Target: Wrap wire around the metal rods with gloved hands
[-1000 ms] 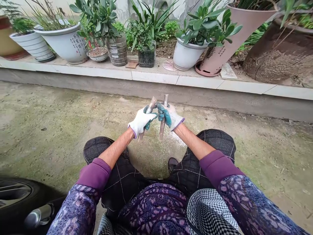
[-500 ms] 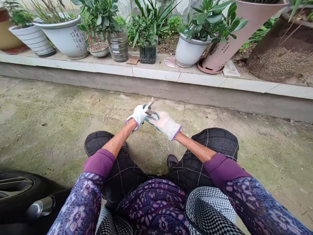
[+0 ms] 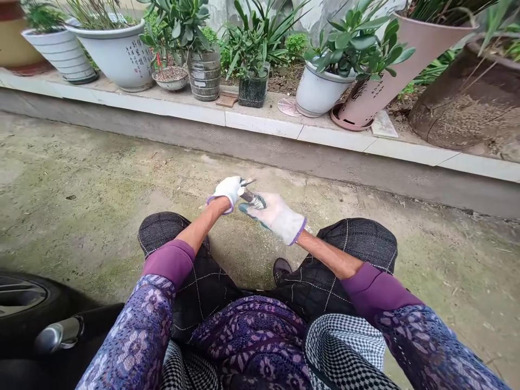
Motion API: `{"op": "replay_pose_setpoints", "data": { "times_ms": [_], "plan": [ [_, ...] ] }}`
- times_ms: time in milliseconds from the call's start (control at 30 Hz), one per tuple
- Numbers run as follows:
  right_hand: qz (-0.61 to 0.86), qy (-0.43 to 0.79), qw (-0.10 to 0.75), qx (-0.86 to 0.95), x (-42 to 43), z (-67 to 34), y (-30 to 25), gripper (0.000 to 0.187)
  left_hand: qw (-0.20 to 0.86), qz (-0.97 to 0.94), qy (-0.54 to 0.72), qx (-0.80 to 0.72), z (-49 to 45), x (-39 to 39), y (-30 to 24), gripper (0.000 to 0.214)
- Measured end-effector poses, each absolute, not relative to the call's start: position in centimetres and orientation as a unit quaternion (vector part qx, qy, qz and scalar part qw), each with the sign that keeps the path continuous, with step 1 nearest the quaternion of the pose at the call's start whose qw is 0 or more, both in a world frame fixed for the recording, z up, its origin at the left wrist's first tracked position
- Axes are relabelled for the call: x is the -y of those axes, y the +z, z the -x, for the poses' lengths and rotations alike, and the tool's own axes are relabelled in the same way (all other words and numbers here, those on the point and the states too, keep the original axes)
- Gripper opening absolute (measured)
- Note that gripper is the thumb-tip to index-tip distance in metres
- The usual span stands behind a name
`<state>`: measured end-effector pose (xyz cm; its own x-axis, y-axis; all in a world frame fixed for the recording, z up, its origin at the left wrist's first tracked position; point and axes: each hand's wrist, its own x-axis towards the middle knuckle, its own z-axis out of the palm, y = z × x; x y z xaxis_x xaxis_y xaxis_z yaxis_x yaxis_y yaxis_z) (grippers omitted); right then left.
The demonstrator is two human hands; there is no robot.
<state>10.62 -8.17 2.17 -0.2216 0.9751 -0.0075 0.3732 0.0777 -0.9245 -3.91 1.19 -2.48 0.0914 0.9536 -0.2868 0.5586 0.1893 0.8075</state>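
Observation:
Both hands wear white work gloves with green-coated palms and purple cuffs. My right hand [image 3: 276, 216] is closed round a short dark stick [image 3: 249, 197] with a pale cut end and silvery wire or cord wound round its lower part. Close by on the left, my left hand [image 3: 228, 189] has its fingers curled, mostly hidden behind the glove's back. A thin, pale-tipped stick [image 3: 248, 182] pokes out at its fingertips. Whether the two sticks are joined as a fork, I cannot tell.
A tiled ledge [image 3: 260, 125] crosses ahead, lined with potted plants, including a white pot [image 3: 320, 92] and a pink tall pot [image 3: 374, 92]. Mossy concrete ground [image 3: 101, 179] lies below. At lower left are a wheel [image 3: 24, 298] and a metal pipe end [image 3: 59, 336].
The wound stick and right hand have shifted slightly down and right. The pale upper piece has swung from pointing up to pointing right. My left hand has turned and moved slightly away from my right.

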Motion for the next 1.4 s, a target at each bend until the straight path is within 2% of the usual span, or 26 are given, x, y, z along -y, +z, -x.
{"op": "replay_pose_setpoints", "data": {
  "times_ms": [133,200,267,333,533,700,867,967,1100,1267,1400],
  "plan": [
    [0.533,0.496,0.429,0.535,6.7,-11.9,3.5,0.039,0.361,-0.653,0.148,-0.649,2.7,-1.1,-3.3,0.027],
    [0.535,0.504,0.478,0.481,5.4,-12.7,3.6,0.043,0.279,-0.729,0.054,-0.623,1.9,-0.8,-3.5,0.019],
    [0.523,0.533,0.505,0.434,3.8,-13.5,3.3,0.042,0.188,-0.806,-0.051,-0.559,1.1,-0.1,-3.5,0.023],
    [0.509,0.579,0.503,0.392,2.0,-14.4,2.4,0.039,0.141,-0.848,-0.108,-0.499,0.7,0.7,-3.4,0.027],
    [0.551,0.616,0.472,0.307,-1.5,-16.4,-0.9,0.037,0.1,-0.897,-0.15,-0.403,1.3,2.4,-2.2,0.032],
    [0.547,0.649,0.43,0.308,-1.0,-16.5,-2.9,0.036,0.139,-0.886,-0.081,-0.435,2.6,3.2,-0.9,0.025],
    [0.517,0.673,0.426,0.314,0.1,-15.6,-3.1,0.04,0.287,-0.811,0.148,-0.487,3.7,2.9,-0.1,0.022],
    [0.492,0.698,0.412,0.317,1.0,-14.6,-2.8,0.044,0.384,-0.709,0.274,-0.524,4.4,2.5,0.8,0.031],
    [0.472,0.705,0.406,0.34,2.8,-13.3,-2.2,0.046,0.464,-0.604,0.34,-0.552,4.8,1.9,1.5,0.04],
    [0.458,0.67,0.433,0.393,4.9,-12.6,-0.4,0.051,0.44,-0.593,0.343,-0.58,4.7,0.4,0.3,0.037],
    [0.491,0.615,0.412,0.459,6.4,-12.2,0.9,0.047,0.344,-0.641,0.279,-0.627,4.5,-0.6,-1.0,0.03]
  ]
}}
